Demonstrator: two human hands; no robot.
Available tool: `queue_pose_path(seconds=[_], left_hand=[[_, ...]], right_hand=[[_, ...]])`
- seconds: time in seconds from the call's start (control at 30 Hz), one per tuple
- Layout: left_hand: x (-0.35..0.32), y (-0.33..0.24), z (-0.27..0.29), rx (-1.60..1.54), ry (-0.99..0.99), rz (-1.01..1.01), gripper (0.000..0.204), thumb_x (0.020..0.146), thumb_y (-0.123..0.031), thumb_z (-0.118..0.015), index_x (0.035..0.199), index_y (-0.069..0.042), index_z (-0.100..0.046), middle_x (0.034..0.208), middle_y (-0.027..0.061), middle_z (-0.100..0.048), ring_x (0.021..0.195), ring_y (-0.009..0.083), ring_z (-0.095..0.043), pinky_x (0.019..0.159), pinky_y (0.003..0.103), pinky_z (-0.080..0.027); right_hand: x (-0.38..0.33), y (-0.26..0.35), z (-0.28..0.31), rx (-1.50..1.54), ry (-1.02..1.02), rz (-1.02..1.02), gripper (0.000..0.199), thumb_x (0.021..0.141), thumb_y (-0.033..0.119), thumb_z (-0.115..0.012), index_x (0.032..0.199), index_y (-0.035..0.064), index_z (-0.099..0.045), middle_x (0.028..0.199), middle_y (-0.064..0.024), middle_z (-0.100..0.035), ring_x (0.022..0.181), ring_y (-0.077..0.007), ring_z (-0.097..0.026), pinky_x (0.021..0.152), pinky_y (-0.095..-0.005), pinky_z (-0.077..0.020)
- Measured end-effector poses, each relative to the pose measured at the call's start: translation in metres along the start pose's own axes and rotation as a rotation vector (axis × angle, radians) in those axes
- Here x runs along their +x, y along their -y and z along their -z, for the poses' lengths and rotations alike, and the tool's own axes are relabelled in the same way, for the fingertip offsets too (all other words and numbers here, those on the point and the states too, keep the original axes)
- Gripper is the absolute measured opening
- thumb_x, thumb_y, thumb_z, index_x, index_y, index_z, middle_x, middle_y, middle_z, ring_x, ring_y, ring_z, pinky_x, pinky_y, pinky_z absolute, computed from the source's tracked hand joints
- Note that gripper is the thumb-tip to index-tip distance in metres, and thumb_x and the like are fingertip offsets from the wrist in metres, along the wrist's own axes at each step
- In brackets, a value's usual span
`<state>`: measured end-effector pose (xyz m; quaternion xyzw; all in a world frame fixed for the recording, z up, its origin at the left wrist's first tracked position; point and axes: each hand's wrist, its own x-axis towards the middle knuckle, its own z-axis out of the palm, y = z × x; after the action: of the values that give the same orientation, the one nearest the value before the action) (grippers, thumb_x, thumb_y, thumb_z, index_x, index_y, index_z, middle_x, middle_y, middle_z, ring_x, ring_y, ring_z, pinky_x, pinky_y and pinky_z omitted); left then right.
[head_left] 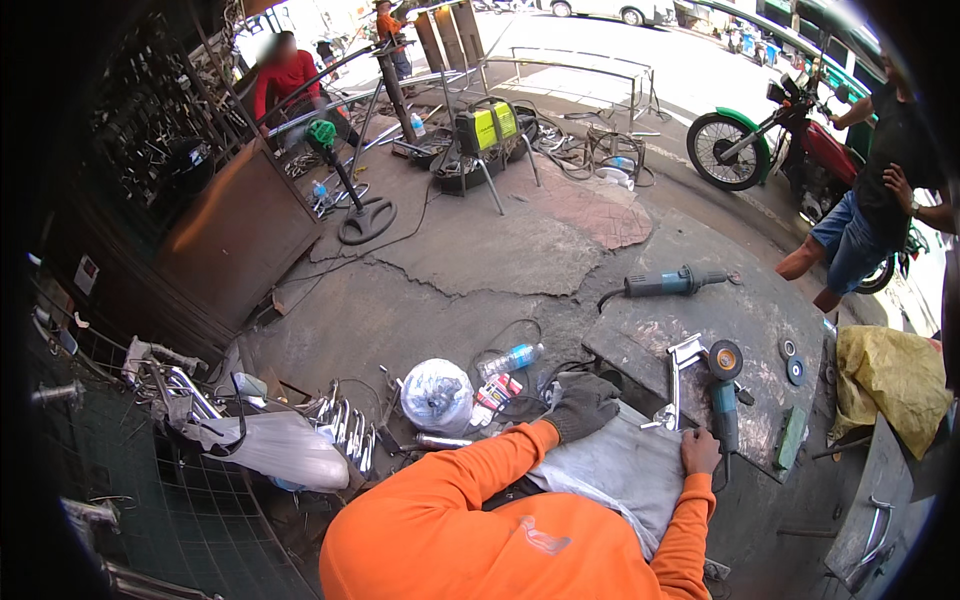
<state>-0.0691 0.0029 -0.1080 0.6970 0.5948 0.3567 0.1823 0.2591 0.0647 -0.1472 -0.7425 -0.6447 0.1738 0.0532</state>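
Bordering grey cloth [610, 475], gloved left hand [583, 406] and bare right hand [700, 452], beside orange-disc grinder [724, 412], hide their fingers' undersides; open or gripping, cannot tell.

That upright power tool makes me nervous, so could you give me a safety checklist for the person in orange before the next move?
1. Left hand covered: ok, it wears a dark glove.
2. Right hand covered: not ok, it is bare.
3. Right hand away from the upright grinder's disc: ok, it is near the tool's lower end, the disc at the upper end.
4. Disc stopped: cannot tell from one still picture.
5. Metal piece beside the grinder secured: cannot tell.
6. Bystander clear of the tool: looks ok, standing near the motorcycle.
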Motion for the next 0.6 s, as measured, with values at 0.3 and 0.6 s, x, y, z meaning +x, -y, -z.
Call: queue_pose_path(seconds=[0.3, 0.6], left_hand=[[-0.0004, -0.0029, 0.0002, -0.013, 0.024, 0.062, 0.032, 0.091, -0.028, -0.080, 0.114, -0.008, -0.077, 0.113, 0.0174, -0.076, 0.114, 0.0366, -0.069, 0.104, 0.047, -0.053], [0.0004, -0.0050, 0.0039, 0.017, 0.008, 0.022, 0.033, 0.092, -0.029, -0.078, 0.116, -0.007, -0.077, 0.114, 0.0176, -0.076, 0.113, 0.0371, -0.069, 0.106, 0.048, -0.051]], right_hand=[[-0.0001, -0.0047, -0.0013, 0.051, -0.002, 0.014, 0.041, 0.097, 0.045, -0.063, 0.112, 0.0107, -0.078, 0.116, -0.0149, -0.080, 0.120, -0.0426, -0.068, 0.101, -0.0623, -0.0505], [-0.0040, 0.0035, 0.0060, 0.042, 0.002, 0.008, 0.041, 0.097, 0.045, -0.064, 0.111, 0.0096, -0.078, 0.116, -0.0159, -0.080, 0.119, -0.0431, -0.069, 0.101, -0.0622, -0.0514]])
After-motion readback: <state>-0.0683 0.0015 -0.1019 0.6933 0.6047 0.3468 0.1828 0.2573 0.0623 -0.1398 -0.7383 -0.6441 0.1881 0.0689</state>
